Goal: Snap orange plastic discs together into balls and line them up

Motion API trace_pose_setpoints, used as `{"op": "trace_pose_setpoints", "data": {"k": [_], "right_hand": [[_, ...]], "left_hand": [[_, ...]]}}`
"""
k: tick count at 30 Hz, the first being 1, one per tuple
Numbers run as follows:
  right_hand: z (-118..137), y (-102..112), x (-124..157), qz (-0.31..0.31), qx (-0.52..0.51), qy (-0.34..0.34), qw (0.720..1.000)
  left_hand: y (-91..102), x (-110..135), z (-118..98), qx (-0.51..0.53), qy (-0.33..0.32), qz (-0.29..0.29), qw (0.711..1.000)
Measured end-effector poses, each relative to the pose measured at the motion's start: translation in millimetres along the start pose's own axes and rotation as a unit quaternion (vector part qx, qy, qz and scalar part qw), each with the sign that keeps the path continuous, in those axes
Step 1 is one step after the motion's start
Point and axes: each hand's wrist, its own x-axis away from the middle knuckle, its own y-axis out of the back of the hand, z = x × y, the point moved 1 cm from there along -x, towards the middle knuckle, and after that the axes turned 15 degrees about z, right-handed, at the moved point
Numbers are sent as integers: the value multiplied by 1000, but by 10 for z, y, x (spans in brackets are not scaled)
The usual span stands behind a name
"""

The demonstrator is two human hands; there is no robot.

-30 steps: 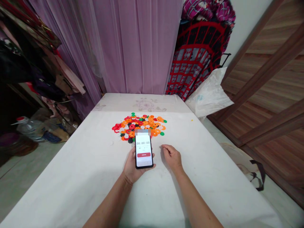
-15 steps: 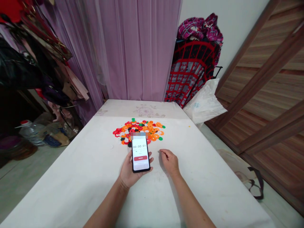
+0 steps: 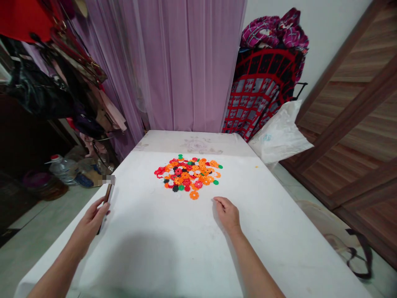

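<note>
A heap of flat, flower-shaped plastic discs in orange, red, white, black and green lies toward the far half of the white-covered table. One orange disc rests at the heap's near edge. At the table's left edge my left hand is closed around a smartphone, which is turned edge-on so its screen is hidden. My right hand rests on the cloth right of and nearer than the heap, fingers curled in; whether anything is inside them I cannot make out.
Bags and clothes hang at the left, above a water bottle on the floor. Purple curtains close off the back. Beyond the right edge are a white plastic bag and a wooden louvred door.
My left hand has carried the phone from the middle to the left edge, turning it edge-on. The near side of the heap is uncovered. My right hand stays almost in place.
</note>
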Motion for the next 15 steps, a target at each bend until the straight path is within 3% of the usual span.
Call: {"op": "trace_pose_setpoints", "data": {"k": [3,5,8,15], "right_hand": [[-26,-2,4,3,-1,-1,1000],[-46,-6,7,5,-2,-1,1000],[-59,-8,15,3,-8,-1,1000],[-105,-7,28,11,-1,-12,1000]], "left_hand": [[203,-35,65,-277,37,-37,959],[214,-20,96,-386,42,-34,921],[144,20,147,-456,19,-37,889],[-6,80,274,-519,0,-68,852]]}}
